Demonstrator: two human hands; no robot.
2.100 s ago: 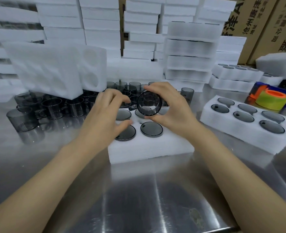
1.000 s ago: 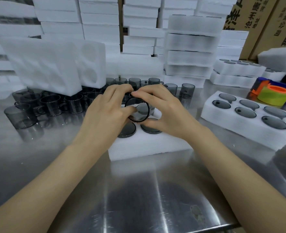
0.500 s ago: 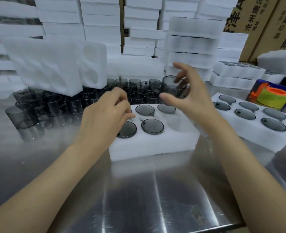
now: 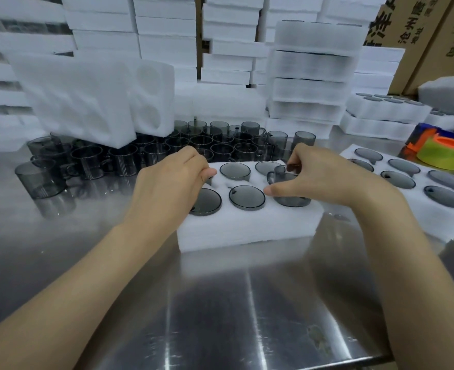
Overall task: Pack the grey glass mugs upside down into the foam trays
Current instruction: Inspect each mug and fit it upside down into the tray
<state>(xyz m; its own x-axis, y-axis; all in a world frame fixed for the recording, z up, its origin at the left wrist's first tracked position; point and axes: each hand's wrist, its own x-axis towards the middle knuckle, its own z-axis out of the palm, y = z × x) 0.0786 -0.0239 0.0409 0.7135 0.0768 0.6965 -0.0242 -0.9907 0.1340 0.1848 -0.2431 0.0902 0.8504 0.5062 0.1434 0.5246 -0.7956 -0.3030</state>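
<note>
Here four mugs [image 4: 247,198] in tray [image 4: 247,228]; right hand [image 4: 324,180] grips fifth mug [image 4: 287,184].

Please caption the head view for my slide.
Right hand holds a grey mug in the foam tray; left hand rests on the tray.

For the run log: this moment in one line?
right hand: holds inverted mug at front-right slot of tray | left hand: rests on tray left end

Shiny steel table [image 4: 220,303] streaked with glare; brown printed cardboard boxes [image 4: 418,28] far right.
</note>
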